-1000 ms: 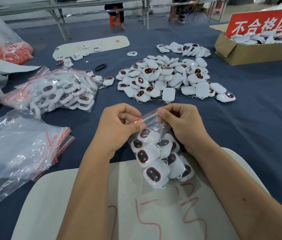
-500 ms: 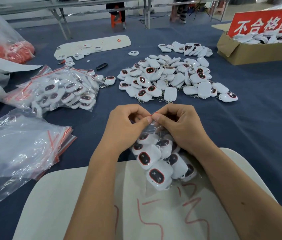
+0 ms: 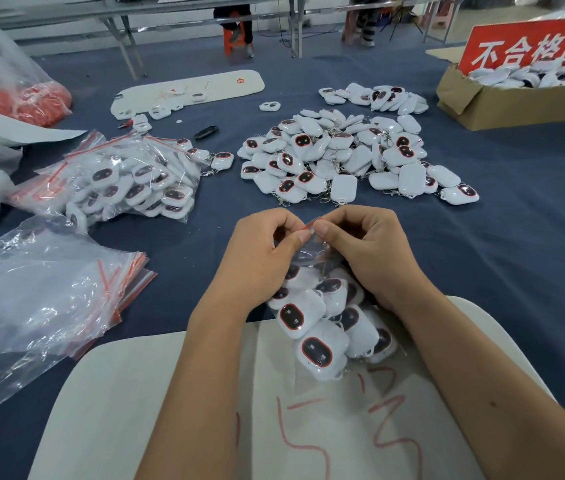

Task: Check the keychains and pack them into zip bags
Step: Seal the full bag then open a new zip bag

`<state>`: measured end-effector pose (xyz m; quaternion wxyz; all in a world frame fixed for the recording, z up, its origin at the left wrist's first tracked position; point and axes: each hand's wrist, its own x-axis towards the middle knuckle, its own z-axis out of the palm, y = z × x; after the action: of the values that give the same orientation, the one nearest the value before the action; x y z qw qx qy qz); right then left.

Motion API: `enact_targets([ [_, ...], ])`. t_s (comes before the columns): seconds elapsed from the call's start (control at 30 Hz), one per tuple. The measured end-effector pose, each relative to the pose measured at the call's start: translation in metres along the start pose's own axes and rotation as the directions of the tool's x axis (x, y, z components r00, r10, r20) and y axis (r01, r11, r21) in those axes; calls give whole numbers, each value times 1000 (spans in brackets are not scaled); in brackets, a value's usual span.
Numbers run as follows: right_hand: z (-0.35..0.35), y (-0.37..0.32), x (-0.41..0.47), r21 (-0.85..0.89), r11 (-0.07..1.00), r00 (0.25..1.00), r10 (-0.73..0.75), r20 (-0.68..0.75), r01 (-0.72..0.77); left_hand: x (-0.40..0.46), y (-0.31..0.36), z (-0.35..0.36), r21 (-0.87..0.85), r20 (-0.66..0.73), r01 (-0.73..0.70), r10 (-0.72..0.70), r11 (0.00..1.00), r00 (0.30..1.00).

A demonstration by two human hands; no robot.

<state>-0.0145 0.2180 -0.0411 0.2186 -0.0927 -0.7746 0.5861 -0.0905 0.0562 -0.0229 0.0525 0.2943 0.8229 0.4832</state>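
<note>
A clear zip bag (image 3: 322, 317) filled with several white keychains with dark oval faces hangs over a pale board (image 3: 156, 393). My left hand (image 3: 260, 258) and my right hand (image 3: 367, 247) both pinch the bag's red zip strip at the top, thumbs nearly touching. A large loose pile of keychains (image 3: 340, 157) lies on the blue cloth just beyond my hands. Packed zip bags of keychains (image 3: 128, 181) lie to the left of the pile.
A stack of unfilled zip bags (image 3: 45, 299) sits at the near left. A cardboard box (image 3: 503, 102) with a red sign and more keychains stands at the far right. A second pale board (image 3: 191, 90) lies at the back; a big plastic sack (image 3: 0, 77) stands far left.
My two hands have come together along the zip strip, closing the gap between the thumbs. The bag of keychains stays hanging in the same place.
</note>
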Motion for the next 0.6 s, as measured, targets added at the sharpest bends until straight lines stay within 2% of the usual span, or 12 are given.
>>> enact_targets([
  [0.17,-1,-1,1,57,998,997,44,-69,-41,3,-4,-2,33,-39,23,-22,999,999],
  [0.4,0,-2,0,-7,999,999,44,13,-44,2,-3,1,36,-39,18,-16,999,999],
  [0.6,1,1,2,-13,999,996,49,-75,-50,3,-9,-2,59,-71,52,-48,997,996],
])
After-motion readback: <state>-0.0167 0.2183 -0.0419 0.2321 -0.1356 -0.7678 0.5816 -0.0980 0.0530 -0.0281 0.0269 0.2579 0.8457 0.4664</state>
